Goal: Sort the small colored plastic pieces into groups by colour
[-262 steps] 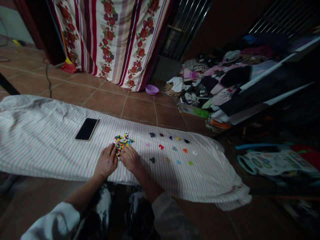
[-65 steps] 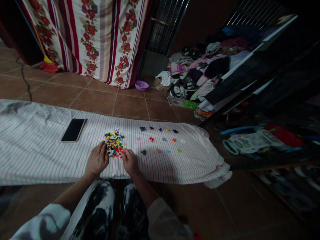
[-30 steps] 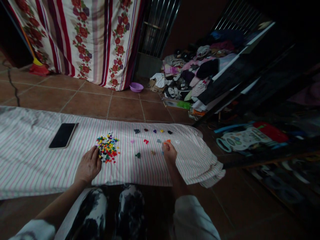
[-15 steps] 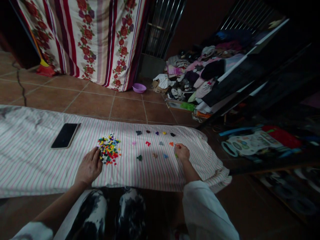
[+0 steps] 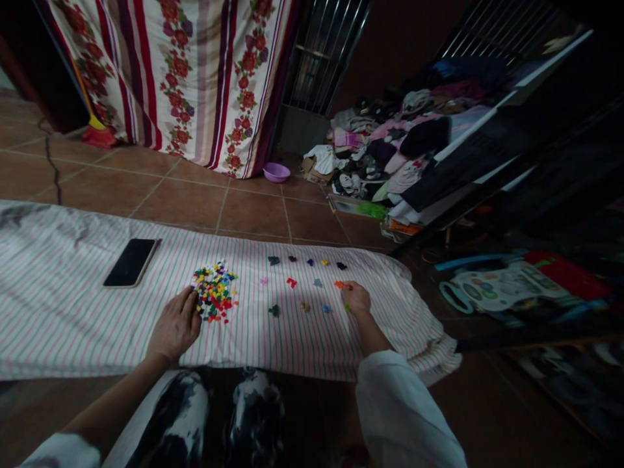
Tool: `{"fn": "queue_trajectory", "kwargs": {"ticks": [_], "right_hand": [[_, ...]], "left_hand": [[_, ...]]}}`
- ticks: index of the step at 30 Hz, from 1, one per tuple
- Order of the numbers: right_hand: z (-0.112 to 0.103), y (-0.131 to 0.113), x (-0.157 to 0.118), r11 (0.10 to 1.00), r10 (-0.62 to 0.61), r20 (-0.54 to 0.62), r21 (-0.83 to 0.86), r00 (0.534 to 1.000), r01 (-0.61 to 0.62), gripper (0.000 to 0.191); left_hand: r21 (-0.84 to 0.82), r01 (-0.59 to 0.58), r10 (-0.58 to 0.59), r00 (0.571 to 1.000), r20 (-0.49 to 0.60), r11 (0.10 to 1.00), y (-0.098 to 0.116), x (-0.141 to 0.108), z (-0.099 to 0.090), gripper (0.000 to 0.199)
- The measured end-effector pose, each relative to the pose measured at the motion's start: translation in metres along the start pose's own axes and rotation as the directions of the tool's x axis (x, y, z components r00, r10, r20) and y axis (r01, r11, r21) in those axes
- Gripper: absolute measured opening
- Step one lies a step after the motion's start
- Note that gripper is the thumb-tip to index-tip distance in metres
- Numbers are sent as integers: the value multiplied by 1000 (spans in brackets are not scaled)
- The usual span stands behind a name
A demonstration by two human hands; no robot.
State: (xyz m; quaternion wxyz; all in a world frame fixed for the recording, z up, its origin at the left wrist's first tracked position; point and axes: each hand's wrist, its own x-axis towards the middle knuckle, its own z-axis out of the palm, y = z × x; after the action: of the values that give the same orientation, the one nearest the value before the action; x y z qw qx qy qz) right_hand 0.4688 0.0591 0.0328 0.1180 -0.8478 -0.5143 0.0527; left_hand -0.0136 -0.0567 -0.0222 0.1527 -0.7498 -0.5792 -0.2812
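Note:
A mixed pile of small, brightly coloured plastic pieces lies on the striped cloth. At its left edge rests my left hand, fingers stretched out and fingertips touching the pile. Farther right, my right hand is closed in a pinch at a small orange cluster; what its fingertips hold is too small to make out. A light-green bit shows just under that hand. Small single-colour clusters stand in rows between the hands, among them red, grey, blue and dark green.
A phone lies on the cloth left of the pile. Beyond, on the tiled floor, are a purple basin, a floral curtain and a heap of clothes. A dark rack with a toy panel stands at right.
The view has shifted slightly, so the scene sits a little farther right. My right hand's fingertips have come closer to the orange cluster. My left hand stays at the pile.

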Motion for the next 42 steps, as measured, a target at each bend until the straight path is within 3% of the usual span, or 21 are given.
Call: {"fn": "queue_trajectory", "kwargs": {"ticks": [26, 32, 37, 42], "right_hand": [[3, 9, 0, 996, -85, 8, 5, 996, 85, 38], [2, 6, -1, 993, -102, -94, 54, 990, 107, 37], [2, -20, -8, 919, -274, -324, 188, 906, 346, 35], [8, -66, -39, 725, -437, -457, 330, 774, 604, 32]], "left_hand": [[-71, 82, -80, 996, 34, 994, 2, 1, 0, 46], [-58, 69, -66, 997, 45, 996, 1, 0, 0, 45], [-105, 71, -68, 997, 31, 992, -1, -5, 6, 51], [-159, 92, -88, 996, 33, 983, -4, -8, 9, 62]]}}
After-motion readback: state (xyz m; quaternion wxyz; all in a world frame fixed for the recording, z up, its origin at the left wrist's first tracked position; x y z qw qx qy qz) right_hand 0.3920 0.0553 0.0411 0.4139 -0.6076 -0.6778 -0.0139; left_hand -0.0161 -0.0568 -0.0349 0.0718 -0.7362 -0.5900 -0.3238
